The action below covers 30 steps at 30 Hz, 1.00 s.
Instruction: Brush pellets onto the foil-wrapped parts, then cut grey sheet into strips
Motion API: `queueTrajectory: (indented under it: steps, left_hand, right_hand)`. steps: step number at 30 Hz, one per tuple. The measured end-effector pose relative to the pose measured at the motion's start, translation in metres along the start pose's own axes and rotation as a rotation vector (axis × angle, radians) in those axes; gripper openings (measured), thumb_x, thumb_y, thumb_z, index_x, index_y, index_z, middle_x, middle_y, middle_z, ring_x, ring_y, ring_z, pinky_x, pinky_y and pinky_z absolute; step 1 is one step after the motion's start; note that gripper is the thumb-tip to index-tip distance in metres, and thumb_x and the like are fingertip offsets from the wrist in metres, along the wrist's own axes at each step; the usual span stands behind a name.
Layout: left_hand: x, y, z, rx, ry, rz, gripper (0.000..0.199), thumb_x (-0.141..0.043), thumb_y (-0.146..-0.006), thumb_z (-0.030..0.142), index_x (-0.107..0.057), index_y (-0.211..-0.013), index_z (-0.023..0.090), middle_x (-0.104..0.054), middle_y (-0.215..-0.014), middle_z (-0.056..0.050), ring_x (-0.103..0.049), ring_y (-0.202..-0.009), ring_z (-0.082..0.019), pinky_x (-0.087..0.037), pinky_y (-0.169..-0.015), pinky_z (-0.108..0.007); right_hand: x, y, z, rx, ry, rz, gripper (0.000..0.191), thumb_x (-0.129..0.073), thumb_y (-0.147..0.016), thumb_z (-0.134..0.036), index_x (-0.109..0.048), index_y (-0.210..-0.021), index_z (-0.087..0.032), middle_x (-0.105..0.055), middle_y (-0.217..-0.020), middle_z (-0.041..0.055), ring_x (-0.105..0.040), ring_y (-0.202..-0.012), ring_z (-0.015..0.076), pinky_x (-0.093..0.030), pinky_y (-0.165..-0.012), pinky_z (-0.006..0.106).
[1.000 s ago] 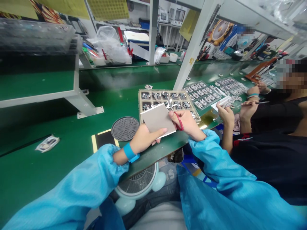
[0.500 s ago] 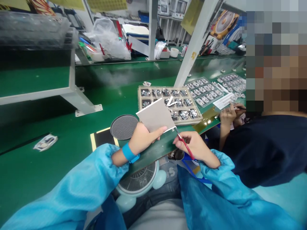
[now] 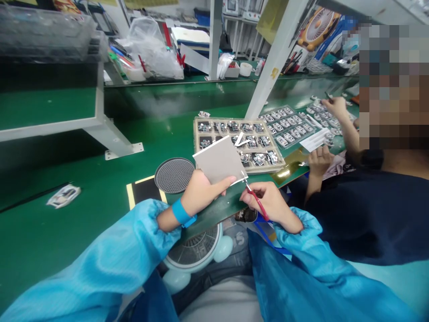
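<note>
My left hand (image 3: pixel 204 190) grips the lower edge of a square grey sheet (image 3: pixel 221 161) with white edges, thumb on top. My right hand (image 3: pixel 264 201) is closed on red-handled tweezers (image 3: pixel 257 199), whose metal tips touch the sheet's lower right corner. Behind the sheet lies a tray (image 3: pixel 281 166) of small metallic parts in compartments, partly covered by it. White strips (image 3: pixel 241 141) rest over the tray. Left of my left hand is a round black perforated disc (image 3: pixel 174 175), overlapping a black pad (image 3: pixel 146 189) with yellow edges.
To the right sits a person in dark clothing (image 3: pixel 365 219), hands near a white paper (image 3: pixel 315 139) and clear trays of white parts (image 3: pixel 284 125). A slanted white post (image 3: pixel 271 67) stands behind the compartment tray. A white part (image 3: pixel 63 196) lies at left, below a raised shelf (image 3: pixel 50 127).
The tweezers' tips have shifted slightly up onto the sheet's corner. At the right, the other person's one hand has reached up and back over the white parts.
</note>
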<state>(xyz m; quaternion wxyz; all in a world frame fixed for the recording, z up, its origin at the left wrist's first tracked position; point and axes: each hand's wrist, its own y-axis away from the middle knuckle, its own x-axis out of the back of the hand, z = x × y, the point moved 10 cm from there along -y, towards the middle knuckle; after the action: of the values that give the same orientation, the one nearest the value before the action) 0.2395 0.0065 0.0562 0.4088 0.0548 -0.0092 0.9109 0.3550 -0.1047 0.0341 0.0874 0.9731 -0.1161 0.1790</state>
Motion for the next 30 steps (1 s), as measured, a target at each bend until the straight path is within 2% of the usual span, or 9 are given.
queueTrajectory:
  steps: [4,9,14,17,22,26,30]
  left_hand:
    - [0.001,0.000,0.001,-0.016,0.025,0.007,0.036,-0.075,-0.082,0.032,-0.058,-0.055,0.016,-0.055,-0.045,0.001,-0.045,-0.039,-0.008,-0.040,-0.045,-0.021]
    - [0.003,0.000,0.001,-0.009,0.023,0.006,0.039,-0.074,-0.083,0.034,-0.056,-0.053,0.016,-0.054,-0.044,0.001,-0.044,-0.038,-0.007,-0.040,-0.044,-0.020]
    - [-0.005,-0.001,-0.002,0.016,0.047,-0.083,0.036,-0.073,-0.084,0.036,-0.058,-0.059,0.014,-0.055,-0.046,0.002,-0.044,-0.038,-0.006,-0.036,-0.041,-0.018]
    - [-0.006,-0.002,-0.005,0.021,0.067,-0.092,0.037,-0.073,-0.084,0.038,-0.058,-0.060,0.014,-0.055,-0.048,0.002,-0.043,-0.039,-0.006,-0.035,-0.041,-0.017]
    - [-0.012,-0.001,-0.007,0.028,0.073,-0.138,0.038,-0.076,-0.082,0.041,-0.060,-0.062,0.013,-0.055,-0.048,0.002,-0.043,-0.040,-0.005,-0.034,-0.041,-0.017]
    - [-0.012,0.000,-0.008,0.033,0.086,-0.137,0.039,-0.076,-0.082,0.042,-0.060,-0.062,0.013,-0.056,-0.048,0.002,-0.043,-0.039,-0.005,-0.035,-0.041,-0.017]
    - [-0.013,0.000,-0.010,0.035,0.103,-0.120,0.038,-0.070,-0.088,0.045,-0.063,-0.069,0.013,-0.056,-0.047,0.001,-0.044,-0.038,-0.006,-0.034,-0.039,-0.017]
  right_hand:
    - [-0.001,-0.001,0.000,-0.021,-0.023,0.005,0.050,-0.077,-0.075,-0.061,-0.065,-0.065,-0.014,-0.050,-0.056,-0.0015,-0.040,-0.051,0.0102,-0.028,-0.049,0.025]
    - [0.003,-0.002,0.005,-0.093,-0.044,0.073,0.055,-0.080,-0.068,-0.064,-0.062,-0.059,-0.014,-0.044,-0.046,-0.0032,-0.037,-0.045,0.0091,-0.023,-0.045,0.024]
    - [-0.002,-0.007,-0.001,-0.049,-0.061,0.005,0.054,-0.081,-0.068,-0.064,-0.064,-0.062,-0.013,-0.050,-0.052,-0.0015,-0.041,-0.048,0.0091,-0.027,-0.046,0.023]
    - [0.001,-0.008,0.002,-0.081,-0.050,0.024,0.056,-0.080,-0.067,-0.066,-0.061,-0.057,-0.014,-0.047,-0.047,-0.0021,-0.040,-0.045,0.0088,-0.025,-0.044,0.023]
    - [-0.004,-0.010,-0.005,-0.016,-0.092,-0.034,0.057,-0.078,-0.068,-0.069,-0.066,-0.065,-0.013,-0.057,-0.055,0.0008,-0.046,-0.050,0.0102,-0.031,-0.047,0.023]
    - [-0.001,-0.010,0.004,-0.109,-0.098,-0.001,0.059,-0.077,-0.069,-0.071,-0.059,-0.059,-0.015,-0.053,-0.046,0.0000,-0.043,-0.042,0.0095,-0.028,-0.042,0.022]
    - [-0.004,-0.011,-0.004,-0.047,-0.096,-0.052,0.057,-0.078,-0.071,-0.067,-0.059,-0.059,-0.015,-0.056,-0.051,0.0008,-0.046,-0.046,0.0095,-0.030,-0.045,0.022]
